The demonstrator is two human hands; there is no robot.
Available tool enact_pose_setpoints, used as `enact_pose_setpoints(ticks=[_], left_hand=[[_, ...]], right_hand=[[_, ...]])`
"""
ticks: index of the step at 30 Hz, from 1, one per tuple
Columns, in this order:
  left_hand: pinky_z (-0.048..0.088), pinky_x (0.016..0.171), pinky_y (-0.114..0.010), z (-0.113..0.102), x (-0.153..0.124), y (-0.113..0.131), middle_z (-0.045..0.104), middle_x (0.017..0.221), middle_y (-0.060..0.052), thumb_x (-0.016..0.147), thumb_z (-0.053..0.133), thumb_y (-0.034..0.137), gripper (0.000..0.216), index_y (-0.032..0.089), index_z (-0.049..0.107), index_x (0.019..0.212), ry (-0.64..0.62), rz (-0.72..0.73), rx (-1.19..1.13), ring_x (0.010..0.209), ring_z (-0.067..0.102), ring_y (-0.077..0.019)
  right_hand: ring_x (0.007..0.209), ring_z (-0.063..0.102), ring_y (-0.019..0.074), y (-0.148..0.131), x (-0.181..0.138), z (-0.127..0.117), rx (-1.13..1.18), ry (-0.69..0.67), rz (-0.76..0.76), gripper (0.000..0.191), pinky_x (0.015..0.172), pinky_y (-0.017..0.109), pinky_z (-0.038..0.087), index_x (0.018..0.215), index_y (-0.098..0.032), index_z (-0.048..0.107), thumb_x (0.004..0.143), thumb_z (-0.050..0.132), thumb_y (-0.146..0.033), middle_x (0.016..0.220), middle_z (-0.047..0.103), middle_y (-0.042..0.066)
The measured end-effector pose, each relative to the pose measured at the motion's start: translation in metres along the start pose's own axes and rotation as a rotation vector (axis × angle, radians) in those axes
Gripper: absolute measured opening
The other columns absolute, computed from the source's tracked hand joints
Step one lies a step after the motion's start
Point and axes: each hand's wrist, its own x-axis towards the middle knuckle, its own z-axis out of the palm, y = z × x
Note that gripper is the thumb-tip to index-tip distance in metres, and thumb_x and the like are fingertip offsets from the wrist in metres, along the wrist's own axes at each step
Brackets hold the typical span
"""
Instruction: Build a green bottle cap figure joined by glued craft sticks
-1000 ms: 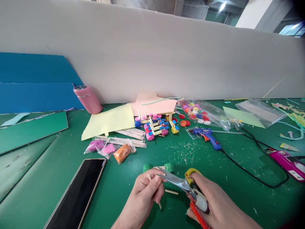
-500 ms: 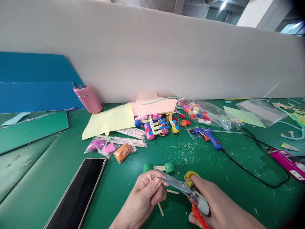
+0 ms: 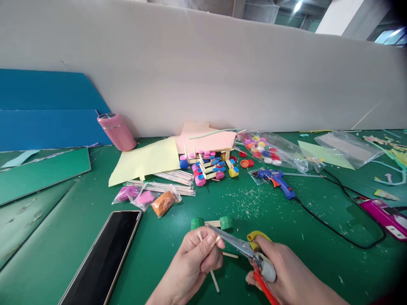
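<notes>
A craft workshop: scissors [image 3: 237, 242], glue gun [image 3: 284, 187], coloured caps [image 3: 244, 164], scraps [image 3: 386, 195], green worktable [image 3: 159, 245].

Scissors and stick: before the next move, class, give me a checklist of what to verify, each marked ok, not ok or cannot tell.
1. Scissors gripped: ok, the right hand is around the handles.
2. Stick held: ok, it is pinched in the left hand, its lower end sticking out below.
3. Blades well clear of the left fingers: not ok, the tips appear right beside them.
4. Tips actually touching those fingers: cannot tell from this angle.
5. Glue gun away from both hands: ok, it lies on the table beyond them.
6. Glue gun switched off: cannot tell.
</notes>
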Motion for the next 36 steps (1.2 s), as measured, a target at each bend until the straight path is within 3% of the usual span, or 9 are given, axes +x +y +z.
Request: enact_pose_setpoints(ticks=[10, 15, 22, 29, 36], left_hand=[[0.019, 0.047, -0.023, 0.0009, 0.0026, -0.0028, 0.029, 0.037, 0.009, 0.084, 0.053, 0.028, 0.022, 0.013, 0.063, 0.072, 0.029, -0.015, 0.005, 0.038, 0.020, -0.0053], [0.019, 0.046, -0.023, -0.0017, 0.0019, -0.0040, 0.028, 0.036, 0.009, 0.082, 0.056, 0.031, 0.022, 0.012, 0.064, 0.072, 0.017, -0.004, 0.010, 0.038, 0.019, -0.0051], [0.019, 0.047, -0.024, -0.0026, 0.0020, -0.0033, 0.030, 0.037, 0.009, 0.082, 0.055, 0.029, 0.022, 0.012, 0.065, 0.073, -0.006, 0.002, 0.021, 0.038, 0.020, -0.0052], [0.019, 0.046, -0.024, -0.0016, 0.0008, -0.0021, 0.029, 0.037, 0.009, 0.080, 0.058, 0.032, 0.023, 0.012, 0.065, 0.072, -0.008, 0.002, 0.034, 0.037, 0.019, -0.0047], [0.021, 0.048, -0.024, -0.0022, 0.0008, -0.0007, 0.029, 0.036, 0.009, 0.079, 0.059, 0.033, 0.023, 0.012, 0.065, 0.070, -0.004, -0.002, 0.080, 0.038, 0.020, -0.0054]], right_hand=[[0.050, 0.044, 0.0103, -0.0055, -0.0008, -0.0075, 0.070, 0.028, -0.029, 0.021, 0.047, 0.020, 0.032, 0.076, -0.023, 0.037, 0.071, 0.057, -0.023, 0.063, 0.046, -0.006], [0.054, 0.046, 0.0128, -0.0031, -0.0036, -0.0047, -0.067, 0.021, -0.041, 0.021, 0.050, 0.023, 0.034, 0.078, -0.023, 0.039, 0.068, 0.057, -0.023, 0.065, 0.049, -0.004], [0.054, 0.048, 0.0136, -0.0009, -0.0036, -0.0045, -0.085, -0.003, -0.048, 0.019, 0.051, 0.023, 0.036, 0.080, -0.022, 0.042, 0.068, 0.057, -0.025, 0.065, 0.050, -0.004], [0.071, 0.058, 0.0193, 0.0006, -0.0066, -0.0084, -0.084, -0.021, -0.032, 0.030, 0.057, 0.024, 0.040, 0.094, -0.021, 0.045, 0.067, 0.058, -0.025, 0.079, 0.060, 0.002], [0.059, 0.054, 0.0162, -0.0022, -0.0058, -0.0081, -0.084, -0.023, -0.039, 0.022, 0.053, 0.023, 0.038, 0.083, -0.021, 0.045, 0.066, 0.058, -0.026, 0.070, 0.058, -0.001]])
